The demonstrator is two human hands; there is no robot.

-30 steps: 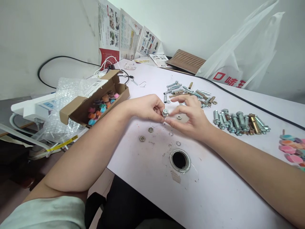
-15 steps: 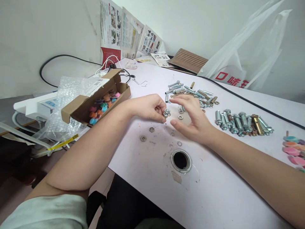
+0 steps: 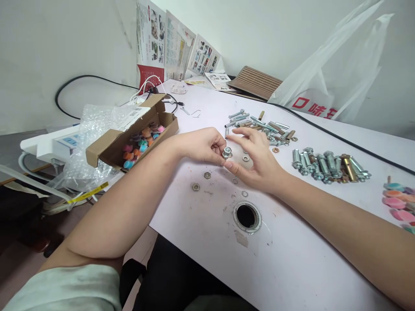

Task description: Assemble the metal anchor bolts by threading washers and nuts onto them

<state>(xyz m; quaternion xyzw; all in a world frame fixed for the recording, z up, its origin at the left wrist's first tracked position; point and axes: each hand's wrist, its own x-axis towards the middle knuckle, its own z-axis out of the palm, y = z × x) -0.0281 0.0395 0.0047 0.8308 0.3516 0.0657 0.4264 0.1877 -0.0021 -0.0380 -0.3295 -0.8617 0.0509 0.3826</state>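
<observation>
My left hand (image 3: pixel 205 147) is closed in a pinch on an anchor bolt, held over the table. Only the bolt's end with a nut and washer (image 3: pixel 227 152) shows past the fingertips; the rest is hidden in the hand. My right hand (image 3: pixel 254 160) curves around the right side of that end, thumb and fingers apart, with nothing seen in its grasp. Its thumb tip is close to the left fingertips. Two loose hex nuts, one nearer (image 3: pixel 196 187) and one farther (image 3: pixel 207 175), lie below my left hand. A flat washer (image 3: pixel 245 158) and a spring washer (image 3: pixel 244 194) lie near my right hand.
Loose bolts and sleeves (image 3: pixel 259 123) are heaped behind my hands. Assembled anchor bolts (image 3: pixel 330 166) lie in a row at right, near colourful caps (image 3: pixel 402 201). A cardboard box (image 3: pixel 168 123) of caps stands left. The table has a round hole (image 3: pixel 247 217); a black cable (image 3: pixel 324 127) crosses behind.
My right hand has moved left, bringing its thumb and fingers closer to the nut end of the bolt. My left hand keeps its pinch in about the same place.
</observation>
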